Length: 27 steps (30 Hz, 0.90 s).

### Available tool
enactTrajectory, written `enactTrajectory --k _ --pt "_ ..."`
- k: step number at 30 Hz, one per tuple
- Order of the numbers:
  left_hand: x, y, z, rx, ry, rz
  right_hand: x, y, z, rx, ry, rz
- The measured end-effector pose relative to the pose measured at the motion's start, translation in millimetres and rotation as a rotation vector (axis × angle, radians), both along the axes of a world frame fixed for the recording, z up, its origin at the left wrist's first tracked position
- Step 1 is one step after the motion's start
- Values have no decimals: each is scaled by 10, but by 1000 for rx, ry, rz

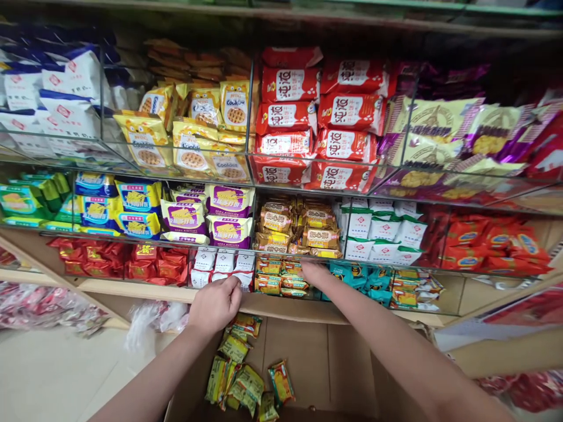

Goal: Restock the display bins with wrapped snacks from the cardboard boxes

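Observation:
My left hand [216, 306] is closed in a fist at the left end of a cardboard box's upper edge, just in front of white packets [215, 271]. Whatever its fingers hold, if anything, is hidden. My right hand [311, 273] reaches into the lowest shelf row, at the right side of a bin of small orange-and-yellow snack packets [269, 275]. Its fingers are hidden by the shelf edge and packets. Below my hands stands the open cardboard box [303, 351], with several loose yellow-green packets [247, 387] and an orange-and-green packet [281, 381] inside.
Glass dividers part the shelves. Higher rows hold yellow cookie packets [147, 140], red biscuit packets [347, 111] and brown packets [321, 220]. Teal packets [378, 281] lie right of my right hand. A clear plastic bag [152, 325] is at the lower left, above pale floor [57, 375].

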<state>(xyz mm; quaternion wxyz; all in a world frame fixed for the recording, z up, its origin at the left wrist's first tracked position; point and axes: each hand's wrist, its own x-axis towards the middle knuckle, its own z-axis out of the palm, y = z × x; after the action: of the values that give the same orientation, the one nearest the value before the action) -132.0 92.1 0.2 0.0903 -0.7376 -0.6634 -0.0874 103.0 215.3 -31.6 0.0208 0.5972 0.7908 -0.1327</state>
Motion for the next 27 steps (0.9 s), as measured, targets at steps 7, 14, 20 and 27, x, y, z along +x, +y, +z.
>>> enactTrajectory --k 7,14,20,27 --pt "-2 -5 18 -2 11 16 88 -206 108 43 26 57" --pt "-21 5 0 -25 13 -3 187 -891 550 158 189 177" --pt "6 18 16 -29 13 23 -70 -1885 55 168 385 561" --pt "26 -20 56 -34 9 23 -300 -1693 -1309 -94 197 297"
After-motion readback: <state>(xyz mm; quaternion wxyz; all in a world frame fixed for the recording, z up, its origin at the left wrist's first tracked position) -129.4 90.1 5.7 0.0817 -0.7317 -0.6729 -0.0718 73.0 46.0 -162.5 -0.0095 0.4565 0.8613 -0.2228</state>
